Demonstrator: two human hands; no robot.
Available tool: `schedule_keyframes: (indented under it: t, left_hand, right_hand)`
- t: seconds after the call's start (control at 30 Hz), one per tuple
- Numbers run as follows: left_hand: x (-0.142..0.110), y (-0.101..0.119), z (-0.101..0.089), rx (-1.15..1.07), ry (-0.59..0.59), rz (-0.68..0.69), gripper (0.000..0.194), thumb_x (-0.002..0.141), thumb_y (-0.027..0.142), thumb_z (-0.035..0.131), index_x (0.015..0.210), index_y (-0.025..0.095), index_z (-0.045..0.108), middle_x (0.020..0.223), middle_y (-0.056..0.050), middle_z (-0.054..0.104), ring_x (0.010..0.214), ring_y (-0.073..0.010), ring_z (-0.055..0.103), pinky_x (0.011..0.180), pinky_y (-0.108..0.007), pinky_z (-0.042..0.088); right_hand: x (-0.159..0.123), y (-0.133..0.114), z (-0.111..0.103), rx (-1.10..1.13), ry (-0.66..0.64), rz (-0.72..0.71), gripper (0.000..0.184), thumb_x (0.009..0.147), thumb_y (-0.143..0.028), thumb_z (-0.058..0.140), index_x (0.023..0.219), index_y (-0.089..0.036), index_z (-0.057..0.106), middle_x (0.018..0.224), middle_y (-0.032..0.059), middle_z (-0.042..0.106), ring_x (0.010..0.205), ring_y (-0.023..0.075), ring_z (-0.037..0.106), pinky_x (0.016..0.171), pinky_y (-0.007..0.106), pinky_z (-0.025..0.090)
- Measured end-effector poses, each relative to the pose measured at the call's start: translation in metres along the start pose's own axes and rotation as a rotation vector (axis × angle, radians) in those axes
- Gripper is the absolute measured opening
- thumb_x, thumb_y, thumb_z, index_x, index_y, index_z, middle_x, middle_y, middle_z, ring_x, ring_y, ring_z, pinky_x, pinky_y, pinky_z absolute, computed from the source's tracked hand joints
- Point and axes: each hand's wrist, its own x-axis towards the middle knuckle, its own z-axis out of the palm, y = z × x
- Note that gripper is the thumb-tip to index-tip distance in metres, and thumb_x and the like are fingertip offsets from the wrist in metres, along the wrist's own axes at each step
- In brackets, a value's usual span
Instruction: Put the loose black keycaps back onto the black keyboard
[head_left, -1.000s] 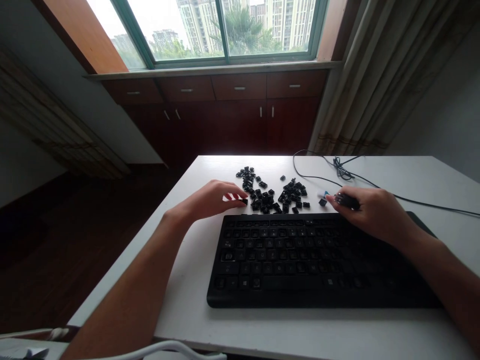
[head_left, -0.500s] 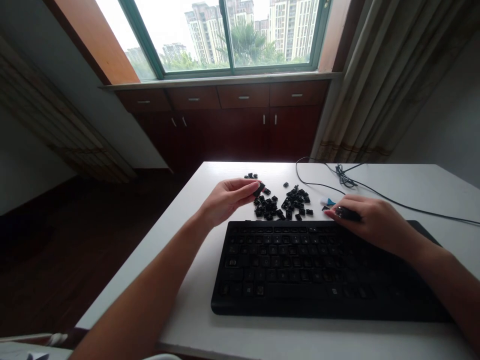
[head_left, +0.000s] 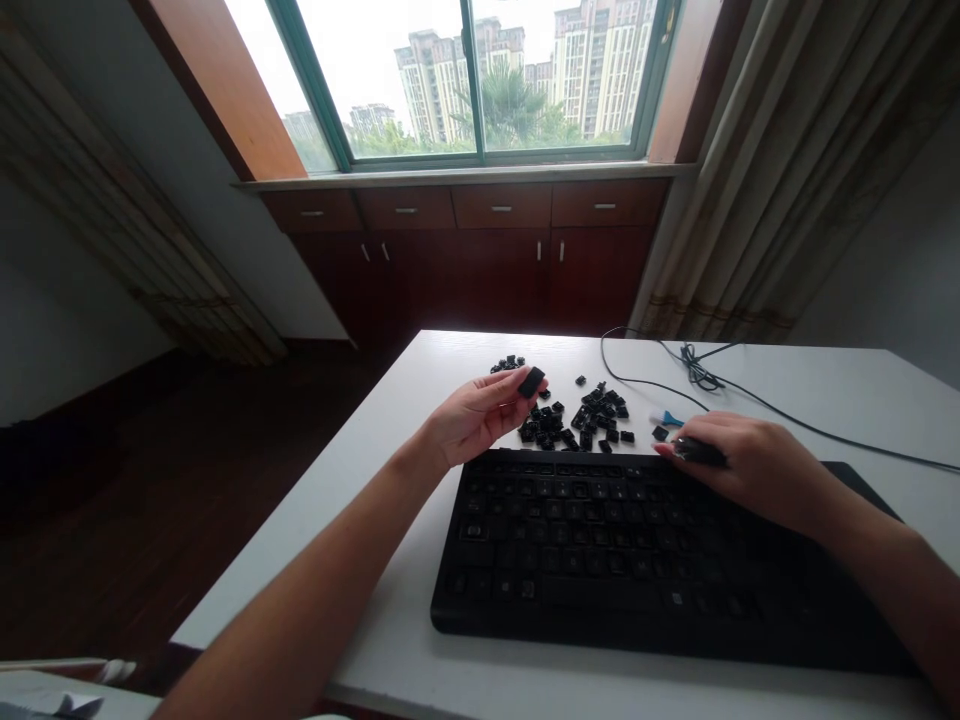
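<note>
My left hand (head_left: 480, 410) pinches a black keycap (head_left: 532, 381) between thumb and fingers, its flat face turned up. It is raised beside a heap of loose black keycaps (head_left: 600, 408). My right hand (head_left: 757, 460) is closed around a small black tool (head_left: 699, 452) with a shiny tip, whose kind I cannot make out. That hand is over the upper right of the black keyboard (head_left: 570, 610), hiding some of its keys. Several spots on the keyboard lack their caps. One keycap (head_left: 660, 433) lies just beyond my right fingertips.
A small blue and white tool (head_left: 667, 418), perhaps a brush, lies behind my right hand. A black cable (head_left: 787, 408) with a tied bundle runs across the white table (head_left: 360, 590). Wooden cabinets (head_left: 465, 275) stand beyond the table, under a window.
The view has shifted, so the scene sits slightly lower and farther right. My left hand has turned the keycap so more of its flat face shows. My right hand keeps its grip on the tool.
</note>
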Motion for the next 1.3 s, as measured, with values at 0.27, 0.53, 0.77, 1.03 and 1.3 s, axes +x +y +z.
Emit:
schedule_keyframes:
  t: [0.27, 0.53, 0.77, 1.03, 1.3]
  left_hand:
    - [-0.002, 0.000, 0.005, 0.083, 0.009, -0.006, 0.017, 0.093, 0.018, 0.065, 0.104, 0.008, 0.074, 0.104, -0.011, 0.073, 0.082, -0.0101, 0.070, 0.074, -0.014, 0.059]
    - [-0.008, -0.015, 0.033, 0.076, 0.107, 0.024, 0.021, 0.089, 0.020, 0.071, 0.109, 0.012, 0.074, 0.107, -0.009, 0.073, 0.086, -0.0093, 0.070, 0.077, -0.013, 0.058]
    - [-0.017, -0.046, 0.066, 0.109, 0.077, -0.025, 0.026, 0.086, 0.026, 0.076, 0.109, 0.014, 0.075, 0.102, -0.007, 0.075, 0.084, -0.0082, 0.069, 0.079, -0.014, 0.056]
    - [-0.019, -0.063, 0.073, 0.258, 0.029, -0.002, 0.027, 0.085, 0.030, 0.076, 0.107, 0.014, 0.075, 0.102, -0.008, 0.074, 0.091, -0.0141, 0.070, 0.083, -0.020, 0.058]
    - [-0.021, -0.053, 0.069, 0.182, 0.093, -0.019, 0.034, 0.088, 0.021, 0.073, 0.122, 0.020, 0.069, 0.105, -0.006, 0.074, 0.095, -0.0130, 0.071, 0.091, -0.021, 0.057]
  right_hand:
    - [-0.001, -0.003, -0.002, -0.041, 0.112, 0.024, 0.031, 0.096, -0.051, 0.053, 0.088, -0.023, 0.065, 0.092, 0.0038, 0.071, 0.071, 0.0199, 0.063, 0.062, 0.032, 0.046]
    - [0.000, -0.026, 0.000, -0.005, 0.205, -0.109, 0.020, 0.095, -0.033, 0.059, 0.112, -0.025, 0.064, 0.107, 0.0066, 0.073, 0.084, 0.0224, 0.070, 0.071, 0.034, 0.053]
    - [-0.003, -0.070, 0.010, 0.271, 0.317, -0.182, 0.039, 0.091, -0.023, 0.065, 0.128, -0.025, 0.053, 0.106, 0.0054, 0.069, 0.083, 0.0183, 0.065, 0.072, 0.031, 0.052]
    - [-0.001, -0.079, 0.016, 0.371, 0.399, -0.132, 0.024, 0.088, -0.024, 0.069, 0.109, -0.024, 0.058, 0.100, 0.0040, 0.069, 0.082, 0.0177, 0.066, 0.073, 0.030, 0.053]
    - [0.003, -0.077, -0.001, 0.391, 0.507, -0.036, 0.018, 0.086, -0.032, 0.074, 0.100, -0.023, 0.066, 0.090, 0.0009, 0.075, 0.075, 0.0151, 0.070, 0.072, 0.027, 0.057]
